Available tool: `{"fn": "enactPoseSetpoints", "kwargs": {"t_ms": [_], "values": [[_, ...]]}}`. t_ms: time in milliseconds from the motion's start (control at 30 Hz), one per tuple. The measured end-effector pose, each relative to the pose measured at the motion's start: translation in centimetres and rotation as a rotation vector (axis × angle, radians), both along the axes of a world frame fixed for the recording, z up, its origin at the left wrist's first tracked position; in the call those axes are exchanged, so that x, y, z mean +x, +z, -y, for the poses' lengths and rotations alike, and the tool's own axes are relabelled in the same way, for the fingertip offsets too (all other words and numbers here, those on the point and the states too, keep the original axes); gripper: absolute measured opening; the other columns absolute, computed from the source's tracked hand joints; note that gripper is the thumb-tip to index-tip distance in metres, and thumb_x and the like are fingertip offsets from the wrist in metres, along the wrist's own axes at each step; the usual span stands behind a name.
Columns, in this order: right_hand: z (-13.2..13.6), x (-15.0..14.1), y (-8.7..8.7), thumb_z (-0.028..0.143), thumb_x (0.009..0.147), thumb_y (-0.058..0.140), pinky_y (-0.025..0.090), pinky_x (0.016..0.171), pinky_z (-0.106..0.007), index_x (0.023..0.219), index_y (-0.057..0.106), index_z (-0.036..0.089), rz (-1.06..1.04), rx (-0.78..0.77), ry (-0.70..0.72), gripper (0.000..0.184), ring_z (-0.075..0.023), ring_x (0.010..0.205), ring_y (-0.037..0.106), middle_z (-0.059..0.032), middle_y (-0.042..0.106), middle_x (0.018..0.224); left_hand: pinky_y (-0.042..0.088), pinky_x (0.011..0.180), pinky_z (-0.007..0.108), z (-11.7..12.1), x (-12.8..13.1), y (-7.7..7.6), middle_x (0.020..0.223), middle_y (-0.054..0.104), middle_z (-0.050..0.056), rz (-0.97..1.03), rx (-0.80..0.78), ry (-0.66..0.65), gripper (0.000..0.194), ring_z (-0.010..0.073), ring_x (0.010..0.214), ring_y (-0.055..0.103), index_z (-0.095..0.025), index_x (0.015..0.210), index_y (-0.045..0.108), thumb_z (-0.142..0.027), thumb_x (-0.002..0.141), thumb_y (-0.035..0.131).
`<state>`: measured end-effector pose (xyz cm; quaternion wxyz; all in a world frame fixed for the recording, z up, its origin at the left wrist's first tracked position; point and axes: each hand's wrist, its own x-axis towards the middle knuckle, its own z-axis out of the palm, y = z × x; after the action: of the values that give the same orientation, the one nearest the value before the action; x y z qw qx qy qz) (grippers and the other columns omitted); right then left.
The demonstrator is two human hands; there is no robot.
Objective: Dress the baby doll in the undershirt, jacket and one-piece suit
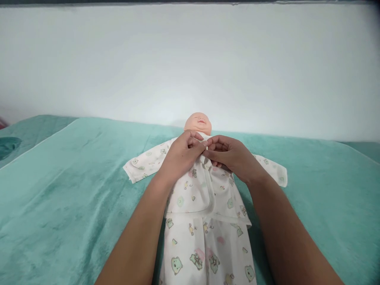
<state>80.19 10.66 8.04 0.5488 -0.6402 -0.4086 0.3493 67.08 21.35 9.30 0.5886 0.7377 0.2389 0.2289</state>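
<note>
A baby doll [198,122] lies on its back, its head toward the wall. It wears a white baby shirt [190,194] printed with small bears, the sleeves spread to both sides. White printed pants [190,249] cover its legs below the shirt's hem. At the neckline, my left hand [188,152] pinches the shirt's front edge between thumb and fingers. My right hand [230,154] meets it there, fingertips closed on the same edge near the collar. The fingers hide most of the collar and whatever fastening is between them.
A teal plush blanket [74,190] spreads under the doll, with soft wrinkles on the left. Behind it rises a plain white wall [190,59]. A darker teal patch [8,145] shows at the far left edge.
</note>
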Motion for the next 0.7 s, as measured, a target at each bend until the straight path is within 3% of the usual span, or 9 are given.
{"fn": "enactPoseSetpoints", "kwargs": {"t_ms": [100,233,400,600,700], "values": [[0.08,-0.29,0.25,0.034,0.074,0.075,0.039,0.047,-0.020,0.091,0.064,0.022,0.053,-0.019,-0.001,0.023,-0.0086,0.057,0.053,0.0037,0.056,0.072,0.033,0.037,0.016,0.21,0.00,0.07,0.070,0.054,-0.004,-0.012,0.011,-0.001,0.025,0.0088,0.052,0.046,-0.024,0.096,0.057,-0.043,0.081,0.062],[0.15,-0.43,0.26,0.031,0.070,0.079,0.032,0.041,-0.019,0.094,0.062,0.024,0.043,-0.002,0.018,0.030,-0.0081,0.054,0.051,0.0055,0.054,0.071,0.033,0.038,0.017,0.16,0.06,-0.05,0.071,0.054,-0.004,-0.012,-0.024,0.015,0.019,0.0083,0.052,0.046,-0.024,0.096,0.058,-0.032,0.079,0.063],[-0.03,-0.26,0.03,0.037,0.080,0.069,0.036,0.046,-0.020,0.097,0.065,0.024,-0.043,0.034,-0.036,0.021,-0.0074,0.053,0.051,0.0043,0.057,0.069,0.043,0.053,0.020,-0.26,0.31,-0.31,0.083,0.062,0.000,0.042,-0.091,0.023,0.019,0.0105,0.065,0.056,-0.021,0.093,0.060,-0.020,0.074,0.061],[-0.61,-0.35,-0.29,0.035,0.081,0.067,0.034,0.045,-0.020,0.084,0.063,0.021,-0.124,0.079,-0.109,0.014,-0.0062,0.049,0.048,0.0040,0.058,0.067,0.042,0.061,0.023,-0.30,0.85,-0.92,0.084,0.061,0.000,0.075,-0.042,0.129,0.017,0.0109,0.069,0.055,-0.019,0.088,0.062,-0.017,0.072,0.061],[-0.24,-0.52,0.25,0.041,0.082,0.064,0.031,0.043,-0.022,0.071,0.056,0.020,-0.025,0.019,-0.104,0.025,-0.0068,0.047,0.046,0.0035,0.056,0.063,0.041,0.061,0.023,-0.51,0.44,-0.69,0.078,0.059,-0.001,0.097,-0.075,0.090,0.012,0.0107,0.067,0.054,-0.019,0.087,0.061,-0.024,0.076,0.062]]}}
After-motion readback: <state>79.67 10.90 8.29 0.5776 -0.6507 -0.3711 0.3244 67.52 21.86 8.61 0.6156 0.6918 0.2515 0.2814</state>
